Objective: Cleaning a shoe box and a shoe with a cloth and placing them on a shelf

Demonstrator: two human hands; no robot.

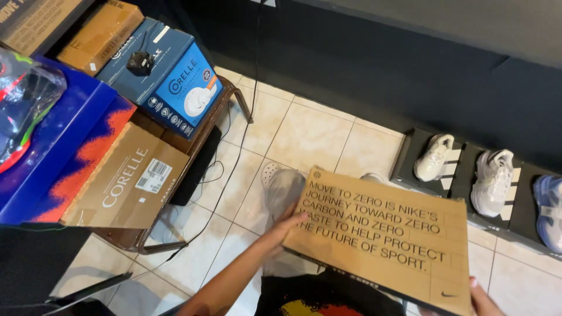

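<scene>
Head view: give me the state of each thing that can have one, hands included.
Brown shoebox: closed, tilted, held at both ends.
Left hand: gripping the box's left edge.
Right hand: at the box's right corner, mostly hidden.
White sneakers: resting on black stands.
Blue box: closed, stacked.

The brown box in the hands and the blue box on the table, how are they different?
The brown box is plain cardboard with black writing; the blue box is glossy, with a picture of white dishes. The brown box is held in the air by the left hand and right hand; the blue box rests on a table among other boxes, untouched. The brown box looks flat and wide; the blue box looks thicker. Both are cardboard and closed.
</scene>
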